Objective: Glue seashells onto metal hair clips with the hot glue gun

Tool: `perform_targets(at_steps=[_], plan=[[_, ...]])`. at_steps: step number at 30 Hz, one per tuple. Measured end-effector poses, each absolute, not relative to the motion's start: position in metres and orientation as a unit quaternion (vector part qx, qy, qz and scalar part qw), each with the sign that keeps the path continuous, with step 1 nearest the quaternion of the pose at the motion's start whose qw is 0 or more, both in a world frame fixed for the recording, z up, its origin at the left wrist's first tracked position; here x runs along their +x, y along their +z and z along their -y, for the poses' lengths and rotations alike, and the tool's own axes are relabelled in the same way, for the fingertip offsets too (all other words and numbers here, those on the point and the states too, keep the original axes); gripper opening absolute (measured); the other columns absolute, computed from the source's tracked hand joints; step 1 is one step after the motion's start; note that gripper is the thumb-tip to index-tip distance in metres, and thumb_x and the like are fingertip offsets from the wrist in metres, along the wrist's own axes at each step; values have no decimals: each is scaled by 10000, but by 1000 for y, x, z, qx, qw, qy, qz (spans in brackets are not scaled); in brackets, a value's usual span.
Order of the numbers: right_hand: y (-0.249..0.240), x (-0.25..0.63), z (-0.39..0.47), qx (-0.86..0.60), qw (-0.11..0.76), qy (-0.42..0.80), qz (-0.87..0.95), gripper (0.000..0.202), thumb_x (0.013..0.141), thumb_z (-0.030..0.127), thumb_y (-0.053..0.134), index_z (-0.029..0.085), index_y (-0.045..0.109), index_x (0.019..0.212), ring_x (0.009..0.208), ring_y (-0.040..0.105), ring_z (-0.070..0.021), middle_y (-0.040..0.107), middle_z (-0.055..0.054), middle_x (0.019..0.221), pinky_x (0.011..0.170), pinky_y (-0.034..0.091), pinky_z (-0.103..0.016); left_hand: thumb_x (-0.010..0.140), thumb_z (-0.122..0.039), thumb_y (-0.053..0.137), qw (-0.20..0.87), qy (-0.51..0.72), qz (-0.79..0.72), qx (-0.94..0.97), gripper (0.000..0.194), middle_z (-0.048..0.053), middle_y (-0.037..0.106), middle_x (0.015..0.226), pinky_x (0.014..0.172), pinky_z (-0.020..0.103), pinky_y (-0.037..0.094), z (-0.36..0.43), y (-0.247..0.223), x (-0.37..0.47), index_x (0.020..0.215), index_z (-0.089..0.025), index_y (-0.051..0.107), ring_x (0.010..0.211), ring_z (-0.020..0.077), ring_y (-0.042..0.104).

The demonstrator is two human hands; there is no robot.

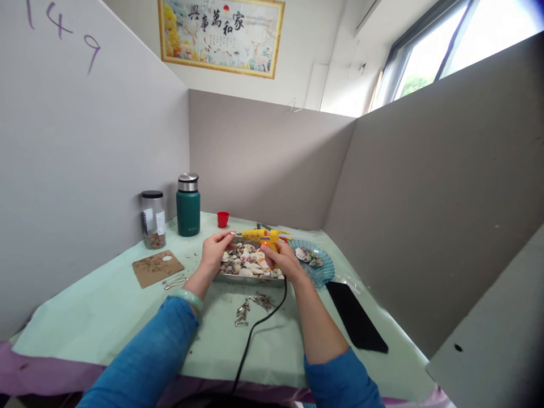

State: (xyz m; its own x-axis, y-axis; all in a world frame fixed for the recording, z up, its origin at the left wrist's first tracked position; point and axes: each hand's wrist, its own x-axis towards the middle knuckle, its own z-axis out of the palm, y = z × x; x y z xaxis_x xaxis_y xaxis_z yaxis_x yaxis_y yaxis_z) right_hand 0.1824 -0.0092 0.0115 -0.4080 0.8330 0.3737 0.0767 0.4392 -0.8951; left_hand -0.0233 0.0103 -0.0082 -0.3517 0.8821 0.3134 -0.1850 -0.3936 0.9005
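My right hand (283, 258) is wrapped round the grip of a yellow hot glue gun (257, 234), whose small orange light glows. Its nozzle points left, toward my left hand (216, 249). The fingertips of that hand are pinched together at the nozzle; what they hold is too small to make out. Below both hands lies a metal tray (250, 279) filled with seashells (246, 262). In front of the tray, two small piles of silvery metal clips (242, 313) rest on the pale green cloth. The gun's black cord (255, 328) runs down toward me.
A blue plate (325, 272) with decorated shells stands right of the tray, near a black flat slab (357, 317). At left are a cardboard square (148, 272), metal pieces (175, 281), a jar (153, 221), a green bottle (188, 209) and a red cup (222, 219). Grey partitions (263, 158) enclose the table.
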Motion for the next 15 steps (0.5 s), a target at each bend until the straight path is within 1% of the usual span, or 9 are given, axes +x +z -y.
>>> perform_targets(at_steps=[6,10,15], plan=[[10,183,8,-308,450,431,719,407,789,552,587,193,476,633,392,382,-87,451,41,427,420,289,-229,585,-388,759,374,717,-400,431,433,11,638,588,586,244,474,-14,-12,-25,910,-105,718,527,107,555],[13,182,11,-321,442,424,722,419,788,558,584,189,485,616,403,403,-90,473,29,441,435,316,-235,567,-390,769,377,714,-403,431,439,19,647,597,585,250,477,-13,-10,-24,892,-99,720,522,110,561],[15,182,13,-330,439,419,723,409,790,548,586,193,493,609,402,400,-95,469,28,436,434,315,-239,551,-396,779,379,714,-407,425,446,27,663,637,569,246,470,-11,-8,-23,883,-104,723,517,109,565]])
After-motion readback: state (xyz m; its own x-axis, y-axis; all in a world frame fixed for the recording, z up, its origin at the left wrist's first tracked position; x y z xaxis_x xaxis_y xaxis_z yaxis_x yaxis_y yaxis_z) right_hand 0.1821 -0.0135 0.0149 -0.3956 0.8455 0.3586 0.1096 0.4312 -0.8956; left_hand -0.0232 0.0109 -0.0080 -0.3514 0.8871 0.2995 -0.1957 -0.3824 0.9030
